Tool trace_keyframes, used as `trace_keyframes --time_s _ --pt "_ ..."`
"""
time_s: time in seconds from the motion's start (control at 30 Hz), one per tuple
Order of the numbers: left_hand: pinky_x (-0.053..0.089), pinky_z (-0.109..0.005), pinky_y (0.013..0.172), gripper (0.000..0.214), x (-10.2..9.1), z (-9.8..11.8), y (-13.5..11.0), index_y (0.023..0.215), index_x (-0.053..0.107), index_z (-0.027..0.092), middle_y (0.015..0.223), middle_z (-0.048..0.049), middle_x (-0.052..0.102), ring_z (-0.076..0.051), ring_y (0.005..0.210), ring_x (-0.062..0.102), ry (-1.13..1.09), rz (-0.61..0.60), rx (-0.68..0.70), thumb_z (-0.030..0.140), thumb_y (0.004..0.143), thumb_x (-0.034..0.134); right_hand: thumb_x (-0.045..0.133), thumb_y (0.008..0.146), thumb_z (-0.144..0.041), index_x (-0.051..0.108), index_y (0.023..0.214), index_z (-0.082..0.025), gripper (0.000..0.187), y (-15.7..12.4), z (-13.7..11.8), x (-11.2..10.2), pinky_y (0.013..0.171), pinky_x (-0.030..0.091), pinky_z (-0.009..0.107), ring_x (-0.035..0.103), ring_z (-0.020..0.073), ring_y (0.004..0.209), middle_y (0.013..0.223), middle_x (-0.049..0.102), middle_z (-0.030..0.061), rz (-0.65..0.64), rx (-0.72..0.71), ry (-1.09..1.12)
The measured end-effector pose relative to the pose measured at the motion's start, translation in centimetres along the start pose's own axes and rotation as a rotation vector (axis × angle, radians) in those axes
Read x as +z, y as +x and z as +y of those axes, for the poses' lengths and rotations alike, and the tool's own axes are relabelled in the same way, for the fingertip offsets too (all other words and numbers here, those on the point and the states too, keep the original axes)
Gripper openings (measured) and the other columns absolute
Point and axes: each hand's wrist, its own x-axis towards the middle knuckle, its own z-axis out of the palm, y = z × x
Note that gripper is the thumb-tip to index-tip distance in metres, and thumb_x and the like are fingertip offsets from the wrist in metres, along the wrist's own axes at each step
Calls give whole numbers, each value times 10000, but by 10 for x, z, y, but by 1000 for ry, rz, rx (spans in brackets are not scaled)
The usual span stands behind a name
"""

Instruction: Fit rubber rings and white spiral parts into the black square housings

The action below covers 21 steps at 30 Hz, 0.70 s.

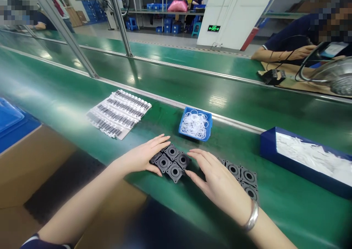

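Observation:
A tight cluster of black square parts (175, 171), each with a round hole in its middle, lies on the green work surface between my hands. My left hand (147, 153) grips the cluster's left side, fingers along the far edge and thumb along the near edge. At the right corner, the thumb and forefinger of my right hand (210, 170) hold the cluster's edges. A second group of black square parts (249, 175) lies flat to the right, partly hidden behind my right hand and forearm. Just beyond the cluster stands a small blue bin (210, 126) of white rings (194, 124).
At the left lies a sheet with rows of white and dark pieces (119, 113). A long dark-blue box (291, 164) of white pieces stands at right. Metal posts (119, 20) rise beyond the rail (154, 95). A co-worker's arm (286, 55) rests across the bench. An open cardboard box (55, 146) is near left.

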Motion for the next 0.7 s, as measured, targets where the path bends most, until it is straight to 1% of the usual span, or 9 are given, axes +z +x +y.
trace_keyframes --time_s 0.1,0.2,0.3,0.37,0.47,0.6,0.7 --pt "302 -550 1171 1040 4 3 0 1535 211 276 1609 -132 215 -336 1497 125 59 22 1 561 704 768 602 916 -285 482 1287 -172 406 -4 1 2 1000 530 453 586 253 1178 1279 583 132 -30 24 33" --pt "283 -597 1159 1017 4 6 3 1520 270 267 1601 -127 245 -367 1499 52 171 26 46 591 690 761 629 897 -320 436 1335 -161 504 -6 -1 6 1031 510 464 557 264 1224 1319 557 144 -71 35 52" --pt "262 -606 1163 938 4 7 8 1507 308 268 1580 -106 308 -360 1499 78 242 0 84 595 733 725 656 873 -365 423 1347 -151 569 -5 -5 10 1056 485 492 517 288 1269 1370 516 165 -79 32 35" --pt "272 -602 1161 906 6 8 9 1505 310 256 1566 -103 341 -352 1496 108 263 3 81 591 761 703 664 865 -374 463 1296 -148 527 -4 -7 13 1052 484 501 516 300 1266 1375 507 173 -75 23 22" --pt "295 -590 1156 879 11 8 11 1498 323 234 1557 -109 356 -348 1495 123 284 39 63 578 778 693 671 858 -389 509 1226 -141 472 -1 -6 16 1024 503 491 542 304 1229 1347 525 177 -83 4 12" --pt "307 -576 1157 875 18 12 13 1482 347 213 1548 -111 371 -354 1489 137 311 79 38 505 761 749 684 840 -451 531 1200 -126 509 3 2 14 999 512 495 564 315 1191 1299 561 185 -99 -22 -10" --pt "319 -591 1144 887 22 17 16 1481 343 208 1550 -109 368 -368 1484 146 325 86 22 480 752 768 685 836 -469 539 1199 -135 515 3 12 9 1002 506 493 568 309 1187 1300 573 175 -140 -49 -8"
